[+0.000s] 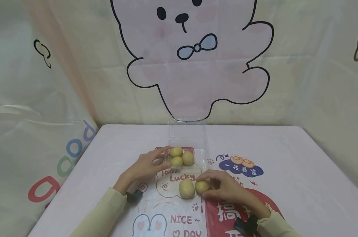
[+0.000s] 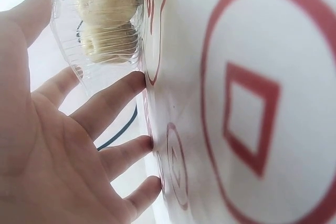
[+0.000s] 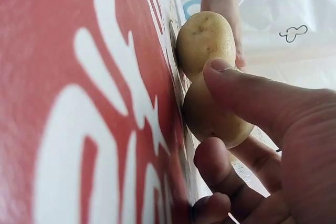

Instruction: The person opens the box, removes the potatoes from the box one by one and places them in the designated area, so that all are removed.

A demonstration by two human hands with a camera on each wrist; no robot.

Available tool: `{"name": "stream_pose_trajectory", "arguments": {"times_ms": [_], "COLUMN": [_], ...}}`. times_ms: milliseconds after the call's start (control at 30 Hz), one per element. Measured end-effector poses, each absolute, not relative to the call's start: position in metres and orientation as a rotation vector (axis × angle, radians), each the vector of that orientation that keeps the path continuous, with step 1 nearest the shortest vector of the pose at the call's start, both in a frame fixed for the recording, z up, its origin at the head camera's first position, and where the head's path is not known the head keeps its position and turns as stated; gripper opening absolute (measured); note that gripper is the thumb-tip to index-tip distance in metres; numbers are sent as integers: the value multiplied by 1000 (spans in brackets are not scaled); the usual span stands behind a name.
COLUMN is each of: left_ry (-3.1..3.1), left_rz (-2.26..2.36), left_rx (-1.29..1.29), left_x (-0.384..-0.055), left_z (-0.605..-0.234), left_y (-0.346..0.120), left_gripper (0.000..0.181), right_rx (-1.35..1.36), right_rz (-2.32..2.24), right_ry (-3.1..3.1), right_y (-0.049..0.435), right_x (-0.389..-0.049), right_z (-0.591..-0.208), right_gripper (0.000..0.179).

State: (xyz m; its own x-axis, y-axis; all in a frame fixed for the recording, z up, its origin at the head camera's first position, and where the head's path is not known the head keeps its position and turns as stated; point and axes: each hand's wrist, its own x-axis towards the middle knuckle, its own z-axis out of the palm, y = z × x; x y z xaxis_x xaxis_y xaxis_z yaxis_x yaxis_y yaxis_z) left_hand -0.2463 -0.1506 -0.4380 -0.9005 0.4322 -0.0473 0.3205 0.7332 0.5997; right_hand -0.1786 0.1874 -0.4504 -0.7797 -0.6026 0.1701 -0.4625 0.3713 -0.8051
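Though probably firm and hard to bruise, apt to roll if loosely held: best to pinch the potato [image 1: 202, 187] across its middle, as gripped here by thumb and fingers of the right hand [image 1: 223, 187], just beside a second potato [image 1: 186, 189]. Beyond both, note the left hand [image 1: 147, 164], with spread fingers, by the tray [image 1: 200, 160] of three potatoes [image 1: 186, 158]; grasp this at the rim, as likely flexible.

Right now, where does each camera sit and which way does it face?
Head: worn on the head, facing forward and down at the white printed tabletop; left hand, right hand and cream sleeves show.
Left wrist: worn there, facing the clear plastic box; left hand shows.
Right wrist: worn there, facing two smooth yellow potatoes; right hand shows.
Shared: head and left wrist show the box.
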Motion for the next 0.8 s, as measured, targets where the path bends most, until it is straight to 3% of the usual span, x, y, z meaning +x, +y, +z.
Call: {"name": "stream_pose_trajectory", "arguments": {"times_ms": [800], "left_ry": [2737], "left_rz": [908], "left_rx": [609], "left_x": [-246], "left_z": [-435], "left_y": [-151], "left_gripper": [72], "right_rx": [-937], "right_rz": [-1349], "right_ry": [2449], "right_y": [187], "right_x": [-177], "right_z": [-449], "right_gripper": [50]}}
